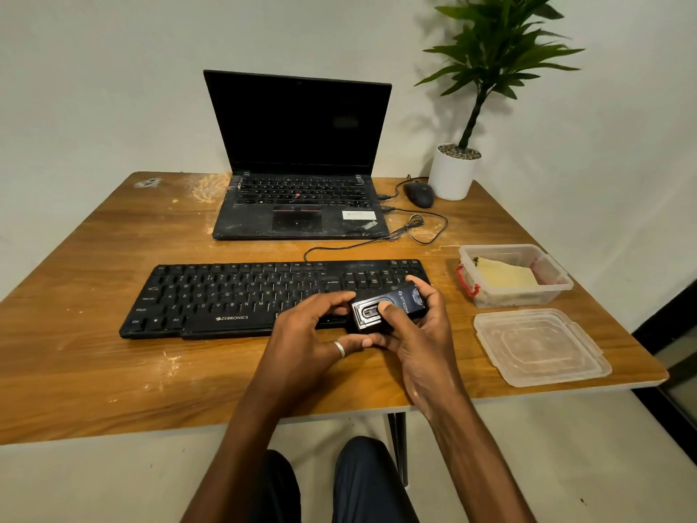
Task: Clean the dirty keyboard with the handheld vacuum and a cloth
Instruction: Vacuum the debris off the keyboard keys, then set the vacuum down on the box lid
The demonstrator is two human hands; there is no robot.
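Left grip (301, 345) and right grip (424, 334) are curled round the vacuum (401, 298), held over the right end of the keyboard (234, 296), which is laid near the front edge of the tabletop (113, 371). A yellow cloth (505, 276) is kept in an open plastic box (554, 286) by the right edge.

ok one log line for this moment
left hand + right hand grip handheld vacuum | at keyboard right end | cloth in open box

We see the left hand (301, 345) and right hand (422, 334) both gripping a black handheld vacuum (388, 303) over the Zebronics keyboard (226, 296); a yellow cloth (505, 275) lies in a plastic container (528, 298).
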